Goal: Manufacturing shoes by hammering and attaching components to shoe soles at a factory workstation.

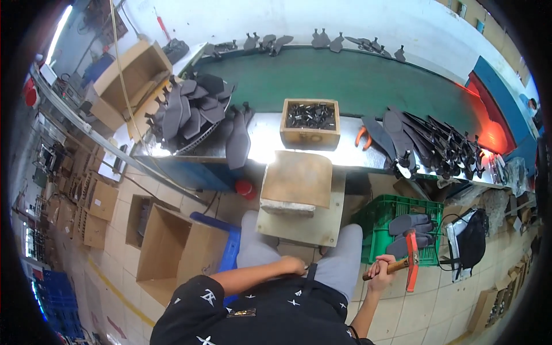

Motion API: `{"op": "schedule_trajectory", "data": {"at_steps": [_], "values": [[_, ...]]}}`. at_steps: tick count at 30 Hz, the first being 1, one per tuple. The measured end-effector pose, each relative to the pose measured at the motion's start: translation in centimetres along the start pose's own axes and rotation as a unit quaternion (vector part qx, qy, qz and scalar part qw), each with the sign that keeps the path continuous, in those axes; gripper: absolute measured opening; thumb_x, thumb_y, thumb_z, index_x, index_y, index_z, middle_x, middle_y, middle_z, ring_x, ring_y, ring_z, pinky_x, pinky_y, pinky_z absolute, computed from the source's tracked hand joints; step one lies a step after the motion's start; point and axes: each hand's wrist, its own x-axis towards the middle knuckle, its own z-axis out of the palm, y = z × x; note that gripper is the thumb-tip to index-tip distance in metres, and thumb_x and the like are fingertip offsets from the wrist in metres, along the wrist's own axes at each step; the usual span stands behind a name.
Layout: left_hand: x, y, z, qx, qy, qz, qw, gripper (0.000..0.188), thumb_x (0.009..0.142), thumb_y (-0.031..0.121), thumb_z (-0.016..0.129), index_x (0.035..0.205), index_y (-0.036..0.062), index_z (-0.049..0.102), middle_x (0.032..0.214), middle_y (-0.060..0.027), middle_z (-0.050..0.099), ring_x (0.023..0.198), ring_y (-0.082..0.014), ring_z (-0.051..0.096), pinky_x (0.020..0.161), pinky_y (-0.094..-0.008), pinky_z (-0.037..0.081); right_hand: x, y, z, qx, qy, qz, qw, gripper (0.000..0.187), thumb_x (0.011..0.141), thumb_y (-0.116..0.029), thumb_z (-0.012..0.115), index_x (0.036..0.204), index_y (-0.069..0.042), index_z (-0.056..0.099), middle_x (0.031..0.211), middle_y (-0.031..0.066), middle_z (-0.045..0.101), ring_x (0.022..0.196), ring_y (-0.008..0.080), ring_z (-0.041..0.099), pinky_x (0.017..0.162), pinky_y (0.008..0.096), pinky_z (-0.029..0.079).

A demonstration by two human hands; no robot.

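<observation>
Right hand (382, 271) clamped on wooden-handled hammer with red head (409, 262), held just beside green plastic crate (379, 218) of dark grey flat pieces. Left hand (293, 265) rests at the lap, fingers curled together, left of the crate, below the wooden block (299, 179).

Wooden box (310, 123) behind block (297, 183); crate (379, 221) right of block.
</observation>
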Motion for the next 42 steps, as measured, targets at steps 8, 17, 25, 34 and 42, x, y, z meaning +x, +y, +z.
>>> {"op": "schedule_trajectory", "data": {"at_steps": [8, 17, 25, 34, 42], "values": [[-16.2, -5.3, -11.4, -0.259, -0.072, 0.111, 0.957, 0.067, 0.083, 0.046, 0.066, 0.124, -0.0057, 0.055, 0.118, -0.0198, 0.063, 0.104, -0.0265, 0.063, 0.092, -0.0370, 0.048, 1.0, -0.5, -0.8, -0.015, -0.026, 0.025, 0.999, 0.009, 0.085, 0.003, 0.048, 0.081, 0.001, 0.055, 0.055, -0.0017, 0.036, 0.038, 0.0062, 0.032, 0.036, 0.0236, 0.029], [-22.1, 1.6, -26.1, -0.567, 0.245, 0.300, 0.727, 0.075, 0.089, 0.025, 0.063, 0.147, -0.0065, 0.029, 0.137, -0.0200, 0.049, 0.117, -0.0321, 0.058, 0.101, -0.0426, 0.044, 1.7, -1.6, 0.0, 0.062, -0.094, -0.061, 0.992, 0.008, 0.087, 0.001, 0.048, 0.082, 0.002, 0.055, 0.059, -0.0010, 0.033, 0.041, 0.0065, 0.027, 0.037, 0.0242, 0.028], [-11.0, -3.5, -30.8, 0.011, 0.629, 0.032, 0.776, 0.063, 0.080, 0.012, 0.067, 0.139, 0.0024, 0.046, 0.139, -0.0225, 0.049, 0.130, -0.0431, 0.044, 0.104, -0.0526, 0.039, 1.2, -4.0, 1.2, 0.024, -0.068, -0.118, 0.990, 0.012, 0.089, -0.004, 0.051, 0.100, 0.001, 0.055, 0.061, -0.0020, 0.034, 0.042, 0.0070, 0.029, 0.039, 0.0235, 0.031], [-0.7, -4.4, -44.7, -0.004, 0.572, 0.145, 0.807, 0.018, 0.080, 0.011, 0.072, 0.095, 0.0000, 0.073, 0.089, -0.0210, 0.070, 0.083, -0.0355, 0.068, 0.077, -0.0408, 0.053, 3.9, -7.2, 4.1, 0.028, -0.002, -0.110, 0.994, 0.020, 0.100, -0.007, 0.046, 0.115, 0.003, 0.055, 0.059, -0.0033, 0.035, 0.043, 0.0041, 0.031, 0.039, 0.0212, 0.029], [-7.3, -0.2, -41.3, -0.134, 0.600, 0.200, 0.763, 0.016, 0.082, 0.011, 0.073, 0.093, -0.0009, 0.074, 0.082, -0.0171, 0.072, 0.073, -0.0243, 0.071, 0.067, -0.0316, 0.054, 6.7, -8.7, 8.7, -0.127, -0.088, -0.109, 0.982, 0.022, 0.096, -0.002, 0.054, 0.116, 0.000, 0.063, 0.082, 0.0059, 0.061, 0.044, 0.0027, 0.039, 0.042, 0.0181, 0.032]]}}
